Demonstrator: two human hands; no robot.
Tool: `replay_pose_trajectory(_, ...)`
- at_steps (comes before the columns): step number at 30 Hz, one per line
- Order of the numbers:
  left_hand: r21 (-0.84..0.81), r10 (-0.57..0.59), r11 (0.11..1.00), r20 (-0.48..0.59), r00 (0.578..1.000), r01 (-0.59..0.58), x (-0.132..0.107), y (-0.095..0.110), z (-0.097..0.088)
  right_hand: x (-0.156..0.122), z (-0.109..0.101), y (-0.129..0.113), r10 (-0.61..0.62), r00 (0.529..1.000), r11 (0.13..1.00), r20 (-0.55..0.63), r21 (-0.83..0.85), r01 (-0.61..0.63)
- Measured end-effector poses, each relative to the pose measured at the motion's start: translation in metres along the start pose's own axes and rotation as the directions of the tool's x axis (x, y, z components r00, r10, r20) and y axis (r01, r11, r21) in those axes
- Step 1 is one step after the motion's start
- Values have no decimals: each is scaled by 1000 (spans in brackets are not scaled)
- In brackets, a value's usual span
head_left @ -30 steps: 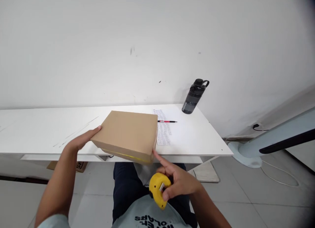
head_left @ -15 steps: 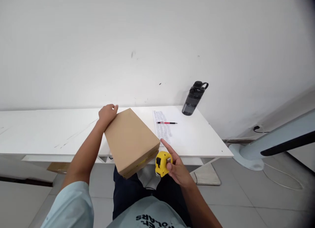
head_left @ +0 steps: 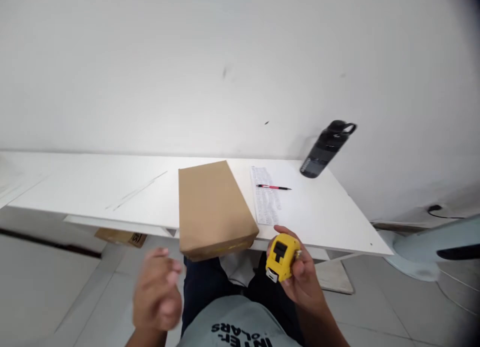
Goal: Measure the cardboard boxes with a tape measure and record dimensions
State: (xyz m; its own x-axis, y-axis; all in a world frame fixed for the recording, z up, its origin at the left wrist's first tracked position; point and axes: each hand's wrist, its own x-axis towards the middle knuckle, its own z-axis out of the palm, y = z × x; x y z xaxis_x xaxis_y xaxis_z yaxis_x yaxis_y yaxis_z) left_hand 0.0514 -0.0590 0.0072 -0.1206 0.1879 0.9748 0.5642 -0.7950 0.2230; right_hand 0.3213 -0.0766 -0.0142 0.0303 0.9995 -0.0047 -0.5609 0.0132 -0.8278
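Note:
A yellow tape measure (head_left: 282,257) with a black lock button is gripped in my right hand (head_left: 305,282), its metal end hook pointing down and left. My left hand (head_left: 157,289) is in the air near my lap, blurred by motion. Its fingers are loosely bent, apart from the thumb, with nothing seen between them. Between and beyond my hands, a closed brown cardboard box (head_left: 213,207) lies on the white table (head_left: 93,187), its near end jutting over the front edge. Neither hand touches the box.
Right of the box lies a sheet of paper with writing (head_left: 268,212), a red and black pen (head_left: 273,187) across it. A dark water bottle (head_left: 324,149) stands by the wall. Under the table on the left is another cardboard box (head_left: 122,236).
My left hand has let go of the box's far left side and come back toward my body. The box now sits straighter on the table. The tape measure stays in my right hand.

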Motion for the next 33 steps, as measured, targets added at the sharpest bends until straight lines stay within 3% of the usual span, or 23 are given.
replay_pose_trajectory(2,-16,160,987,255,953,-162,-15,30,-6,-1,20,-3,28,982,999,188,-51,-19)
replay_pose_trajectory(4,-64,193,981,431,882,-183,-15,43,-3,-2,42,-1,96,923,992,371,-108,-60)
replay_pose_trajectory(5,-75,175,984,470,865,-159,-11,44,-2,-2,52,2,123,898,989,421,-131,-74)
replay_pose_trajectory(8,-5,100,994,476,874,-110,4,37,-5,-4,72,10,110,914,987,392,-154,-53)
replay_pose_trajectory(11,119,208,947,476,854,-297,11,26,-14,-4,75,12,37,957,982,287,-189,19)
replay_pose_trajectory(13,181,298,894,443,846,-410,10,15,-19,-3,72,8,-25,969,970,245,-229,83)
replay_pose_trajectory(14,224,311,881,389,867,-417,9,8,-21,-2,68,5,-71,971,961,227,-244,128)
replay_pose_trajectory(17,391,258,877,109,960,-280,11,-19,-29,9,50,-12,-238,962,924,134,-273,267)
replay_pose_trajectory(19,475,225,863,-60,973,-170,16,-39,-37,26,30,-26,-368,929,886,38,-287,363)
replay_pose_trajectory(21,527,147,847,-109,983,-68,19,-58,-43,48,7,-40,-503,863,828,-54,-314,463)
replay_pose_trajectory(24,513,-153,851,33,988,115,13,-78,-49,80,-22,-48,-598,792,767,-124,-374,521)
replay_pose_trajectory(26,472,-323,855,162,932,214,4,-83,-48,94,-31,-43,-593,795,761,-128,-411,501)
replay_pose_trajectory(27,454,-354,861,207,912,232,-1,-84,-46,98,-33,-39,-576,808,766,-124,-425,481)
replay_pose_trajectory(31,407,-237,908,301,924,100,-8,-74,-33,102,-28,-15,-491,867,789,-83,-463,403)
replay_pose_trajectory(33,340,-218,937,385,897,82,-3,-63,-24,102,-26,-5,-484,874,775,-49,-489,401)
